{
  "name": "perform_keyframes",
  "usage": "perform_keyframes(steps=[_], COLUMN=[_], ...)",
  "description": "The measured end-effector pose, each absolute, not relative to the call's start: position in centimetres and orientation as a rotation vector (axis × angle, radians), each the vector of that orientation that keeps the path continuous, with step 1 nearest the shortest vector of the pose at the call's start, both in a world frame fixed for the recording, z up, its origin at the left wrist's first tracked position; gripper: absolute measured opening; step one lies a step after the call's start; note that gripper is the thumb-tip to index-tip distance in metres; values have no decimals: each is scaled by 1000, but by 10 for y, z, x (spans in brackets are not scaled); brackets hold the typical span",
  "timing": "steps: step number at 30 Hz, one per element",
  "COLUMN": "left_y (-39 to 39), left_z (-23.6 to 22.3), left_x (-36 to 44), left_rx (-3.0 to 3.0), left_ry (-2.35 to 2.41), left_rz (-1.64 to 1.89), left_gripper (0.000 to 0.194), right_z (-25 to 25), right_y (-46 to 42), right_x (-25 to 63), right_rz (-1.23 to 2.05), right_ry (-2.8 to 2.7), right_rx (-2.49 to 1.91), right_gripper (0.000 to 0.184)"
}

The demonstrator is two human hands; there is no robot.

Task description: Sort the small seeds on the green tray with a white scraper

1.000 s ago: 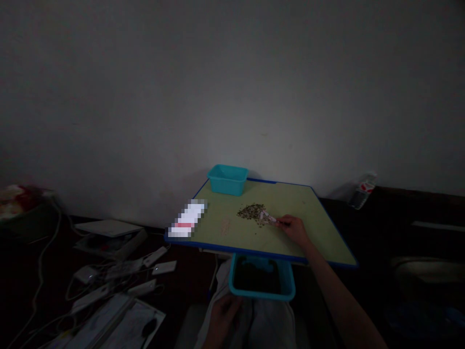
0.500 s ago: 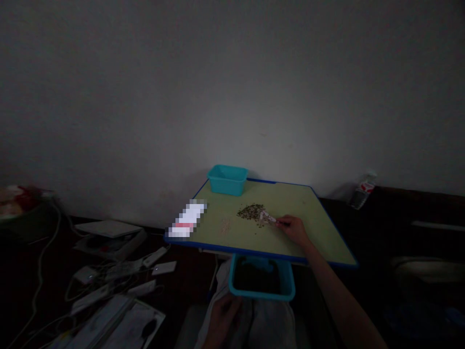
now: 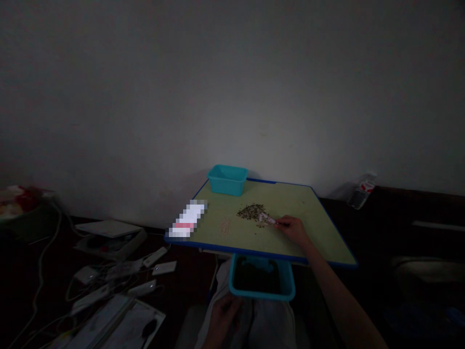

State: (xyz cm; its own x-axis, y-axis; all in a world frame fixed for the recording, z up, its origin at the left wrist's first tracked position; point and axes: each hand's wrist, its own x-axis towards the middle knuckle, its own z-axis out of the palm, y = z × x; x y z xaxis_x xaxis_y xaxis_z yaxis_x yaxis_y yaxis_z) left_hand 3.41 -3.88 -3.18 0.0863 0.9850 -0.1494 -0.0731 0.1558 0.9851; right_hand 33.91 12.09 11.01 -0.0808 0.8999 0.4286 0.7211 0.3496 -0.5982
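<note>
While R hand [image 3: 292, 230] works, table [image 3: 290, 203] abuts wall [image 3: 232, 87]

The table [image 3: 298, 198] (greenish) bears a tub [image 3: 227, 184], phone [image 3: 188, 219], bits [image 3: 250, 211].

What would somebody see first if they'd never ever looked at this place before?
Probably the glowing, blocky white patch on the left of the pale green table, because everything around it is so dim. Next, maybe the bright turquoise tub at the table's far left corner, and the pile of little dark bits in the middle, where the right hand holds something pale at its edge.
</note>
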Motion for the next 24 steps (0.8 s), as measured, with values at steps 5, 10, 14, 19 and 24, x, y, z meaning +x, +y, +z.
perform_keyframes(steps=[5,10,14,19,24], left_y=[-40,-39,-38,-39,-39], left_z=[-32,-31,-27,-28,-34], left_x=[34,33,34,35,33], left_rx=[1084,1105,1114,1076,1049], left_ry=[1176,1192,1178,1168,1129], left_rz=[1075,1081,1071,1091,1082], left_gripper=[52,50,53,52,53], right_z=[115,115,114,113,115], right_y=[119,119,119,119,119], right_x=[337,337,336,336,335], right_rz=[295,328,330,312,292], right_ry=[-1877,-1878,-1872,-1882,-1914], right_rx=[-1436,-1433,-1423,-1426,-1446], right_gripper=[16,18,17,17,17])
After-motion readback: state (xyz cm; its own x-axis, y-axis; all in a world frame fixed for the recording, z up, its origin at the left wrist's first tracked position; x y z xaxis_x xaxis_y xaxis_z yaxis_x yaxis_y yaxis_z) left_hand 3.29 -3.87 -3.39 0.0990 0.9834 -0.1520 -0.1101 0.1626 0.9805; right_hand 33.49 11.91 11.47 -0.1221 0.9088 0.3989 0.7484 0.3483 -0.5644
